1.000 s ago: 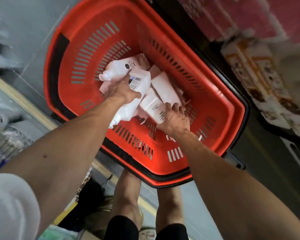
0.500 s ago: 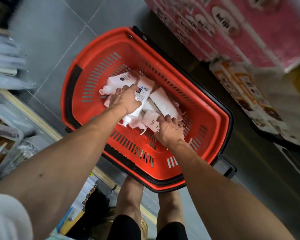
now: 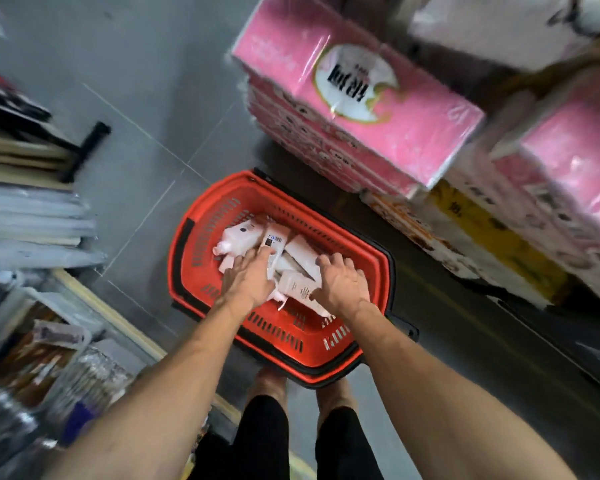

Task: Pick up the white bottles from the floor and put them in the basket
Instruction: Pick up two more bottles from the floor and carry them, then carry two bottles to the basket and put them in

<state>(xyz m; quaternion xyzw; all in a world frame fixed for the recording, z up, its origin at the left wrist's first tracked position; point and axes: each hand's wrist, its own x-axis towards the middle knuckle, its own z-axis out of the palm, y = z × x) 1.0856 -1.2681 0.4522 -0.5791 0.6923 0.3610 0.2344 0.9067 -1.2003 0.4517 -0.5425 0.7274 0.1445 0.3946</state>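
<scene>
Fingers (image 3: 262, 255) of the left hand (image 3: 248, 282) lie nearly straight and loose over the heap of white bottles (image 3: 238, 235). Their tips touch the labelled bottle (image 3: 276, 241) at the middle of the heap, and they close round nothing that I can see. On the right hand (image 3: 345, 284) the fingers (image 3: 326, 262) are spread wide and bent only a little, palm down, over the near bottle (image 3: 297, 289). That one lies on its side between the two hands, its pump end pointing toward the basket's near wall. I cannot tell whether the palm touches it; no finger wraps it.

Every bottle I can make out lies inside the red basket (image 3: 284, 344), crowded toward its middle and left side, flat and crossing one another. The basket stands on the grey tiled floor (image 3: 136, 105), its near edge just ahead of the person's bare legs (image 3: 267, 386). Pink wrapped packs (image 3: 354, 98) are stacked just beyond its far right corner. Shelves of goods (image 3: 32, 220) run along the floor's left edge, too blurred for me to read.
</scene>
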